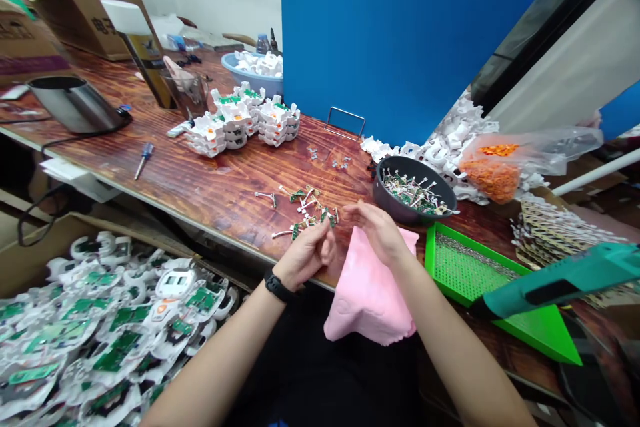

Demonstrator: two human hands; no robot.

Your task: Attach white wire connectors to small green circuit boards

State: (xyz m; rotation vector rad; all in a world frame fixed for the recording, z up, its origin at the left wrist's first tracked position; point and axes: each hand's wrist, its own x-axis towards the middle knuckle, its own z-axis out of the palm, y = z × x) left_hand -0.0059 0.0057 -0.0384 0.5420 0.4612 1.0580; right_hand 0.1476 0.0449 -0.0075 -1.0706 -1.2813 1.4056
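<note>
My left hand (307, 255), with a black band at the wrist, is closed at the table's front edge, its fingers curled in. What it holds, if anything, is hidden. Just beyond it lies a loose pile of small green circuit boards with white-plugged wires (306, 203). One such board (273, 199) lies apart on the left. To the right, my right hand (376, 227) is open, its fingers stretched toward the pile, over a pink cloth (373, 287) that hangs off the table edge. A dark bowl (425, 212) full of similar wired boards stands beyond my right hand.
A green tray (463, 293) of small metal parts and a teal power screwdriver (560, 283) are on the right. Stacked white housings (240, 117) stand at the back left, near a screwdriver (144, 160). A blue panel (380, 33) rises behind. Below left, a box holds housings (115, 327).
</note>
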